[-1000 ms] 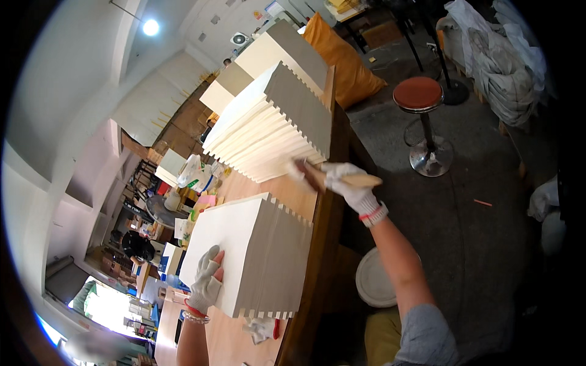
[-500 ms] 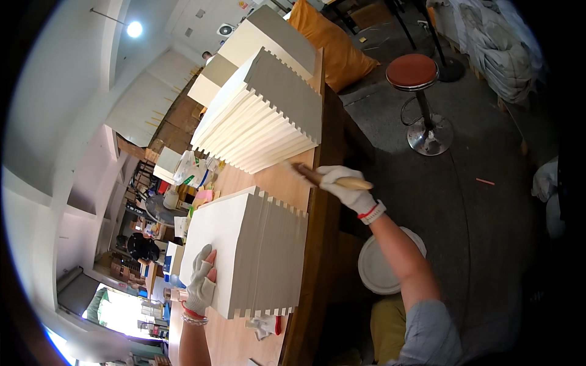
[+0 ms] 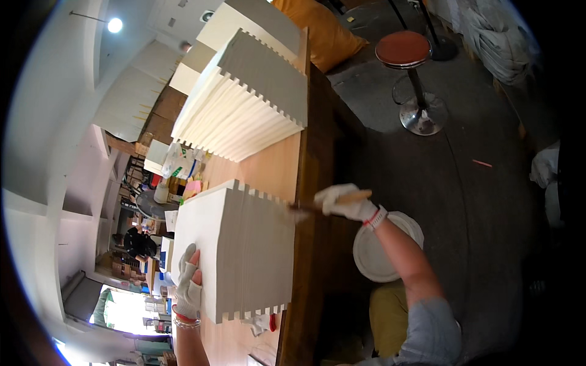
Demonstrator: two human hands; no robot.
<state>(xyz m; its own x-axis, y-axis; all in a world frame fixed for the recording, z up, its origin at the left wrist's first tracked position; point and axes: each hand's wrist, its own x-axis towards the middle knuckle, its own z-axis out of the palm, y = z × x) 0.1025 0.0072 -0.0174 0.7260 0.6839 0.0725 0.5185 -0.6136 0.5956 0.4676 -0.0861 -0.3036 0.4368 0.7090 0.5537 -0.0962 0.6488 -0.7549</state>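
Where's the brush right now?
Head view, just right of centre: the brush is in the right hand, its blurred bristle end by the right side of the near paper stack.

Near stack [image 3: 251, 251] on table [image 3: 268, 160]; stool [image 3: 403, 49] to right.

A workshop: notched stacks [image 3: 253, 250], wooden workbench [image 3: 271, 152], orange sack [image 3: 332, 39], probably cartons [image 3: 122, 269] far back.

Red-topped stool [image 3: 417, 89] on grey floor [image 3: 455, 238]
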